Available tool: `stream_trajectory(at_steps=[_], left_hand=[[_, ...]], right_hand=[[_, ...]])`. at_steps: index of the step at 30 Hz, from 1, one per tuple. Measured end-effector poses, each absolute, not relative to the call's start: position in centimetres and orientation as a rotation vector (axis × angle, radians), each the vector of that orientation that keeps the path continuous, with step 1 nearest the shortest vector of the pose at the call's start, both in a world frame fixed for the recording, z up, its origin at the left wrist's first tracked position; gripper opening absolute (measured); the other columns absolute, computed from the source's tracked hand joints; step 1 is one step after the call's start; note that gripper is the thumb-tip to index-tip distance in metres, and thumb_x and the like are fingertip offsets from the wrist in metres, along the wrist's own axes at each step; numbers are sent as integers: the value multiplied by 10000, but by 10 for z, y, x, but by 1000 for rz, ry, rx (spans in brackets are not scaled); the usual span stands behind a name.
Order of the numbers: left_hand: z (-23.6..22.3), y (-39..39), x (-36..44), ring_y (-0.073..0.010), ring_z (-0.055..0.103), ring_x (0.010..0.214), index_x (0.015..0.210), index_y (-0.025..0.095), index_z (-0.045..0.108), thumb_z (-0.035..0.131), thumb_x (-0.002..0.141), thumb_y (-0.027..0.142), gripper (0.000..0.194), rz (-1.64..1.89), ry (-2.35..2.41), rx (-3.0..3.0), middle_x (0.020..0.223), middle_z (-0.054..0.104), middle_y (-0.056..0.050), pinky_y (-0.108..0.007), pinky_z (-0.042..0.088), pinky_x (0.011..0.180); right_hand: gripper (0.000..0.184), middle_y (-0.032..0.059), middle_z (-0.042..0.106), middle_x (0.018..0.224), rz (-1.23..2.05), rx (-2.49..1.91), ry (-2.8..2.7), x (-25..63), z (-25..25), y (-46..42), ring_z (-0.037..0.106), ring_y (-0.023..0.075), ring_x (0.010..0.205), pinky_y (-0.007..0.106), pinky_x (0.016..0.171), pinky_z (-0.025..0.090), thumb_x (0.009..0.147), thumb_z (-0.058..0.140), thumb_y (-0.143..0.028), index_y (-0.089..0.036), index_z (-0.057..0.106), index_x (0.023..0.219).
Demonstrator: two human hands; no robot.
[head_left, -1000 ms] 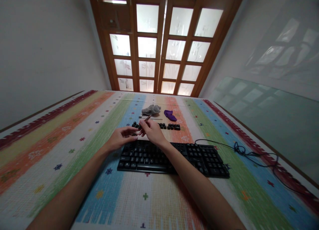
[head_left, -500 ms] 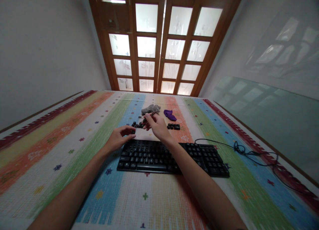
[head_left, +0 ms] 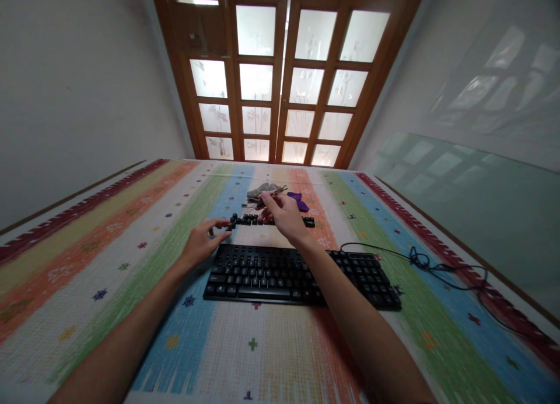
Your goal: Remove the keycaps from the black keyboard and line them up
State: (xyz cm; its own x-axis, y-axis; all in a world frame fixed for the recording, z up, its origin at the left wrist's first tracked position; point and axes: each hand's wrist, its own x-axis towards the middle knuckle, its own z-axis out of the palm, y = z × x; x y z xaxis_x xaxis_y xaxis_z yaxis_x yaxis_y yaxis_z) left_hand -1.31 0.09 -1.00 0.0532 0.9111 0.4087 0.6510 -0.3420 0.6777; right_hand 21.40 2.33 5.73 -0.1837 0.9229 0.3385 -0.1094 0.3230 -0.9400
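Note:
A black keyboard (head_left: 262, 276) lies flat on the table, its top row of key positions looking bare. Behind it runs a line of loose black keycaps (head_left: 249, 220), partly hidden by my right hand. My left hand (head_left: 203, 241) is at the left end of that line, thumb and fingers closed on a small black keycap (head_left: 229, 227). My right hand (head_left: 282, 214) is raised over the line's middle, pinching a thin dark tool that looks like tweezers (head_left: 279, 190); its tips point up and right.
A grey cloth (head_left: 261, 190) and a purple cloth (head_left: 300, 202) lie beyond the keycaps. The keyboard's cable (head_left: 422, 261) is bunched on the right side of the striped tablecloth (head_left: 144, 276). Wooden glazed doors (head_left: 280, 101) stand at the far end.
My right hand has shifted right with the tool, uncovering more of the keycap line. My left hand has drawn slightly left with the keycap between its fingers.

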Motion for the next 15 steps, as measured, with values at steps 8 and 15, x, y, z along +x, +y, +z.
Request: stream_trajectory(at_steps=[8, 15], left_hand=[[-12, 14, -5, -236, 567, 930, 987, 229, 729, 654, 802, 229, 200, 990, 1431, 2370, 895, 673, -49, -380, 473, 869], [-14, 36, 10, -252, 526, 1003, 880, 215, 743, 682, 770, 195, 127, 898, 1376, 2524, 992, 634, -65, -410, 442, 928]], right_hand=[[481, 36, 686, 758, 1099, -733, -1456, 224, 69, 23, 621, 105, 519, 220, 473, 486, 827, 596, -635, -160, 598, 901], [456, 44, 698, 774, 1089, -701, -1464, 228, 77, 19, 616, 100, 518, 222, 482, 497, 832, 607, -610, -158, 603, 898]])
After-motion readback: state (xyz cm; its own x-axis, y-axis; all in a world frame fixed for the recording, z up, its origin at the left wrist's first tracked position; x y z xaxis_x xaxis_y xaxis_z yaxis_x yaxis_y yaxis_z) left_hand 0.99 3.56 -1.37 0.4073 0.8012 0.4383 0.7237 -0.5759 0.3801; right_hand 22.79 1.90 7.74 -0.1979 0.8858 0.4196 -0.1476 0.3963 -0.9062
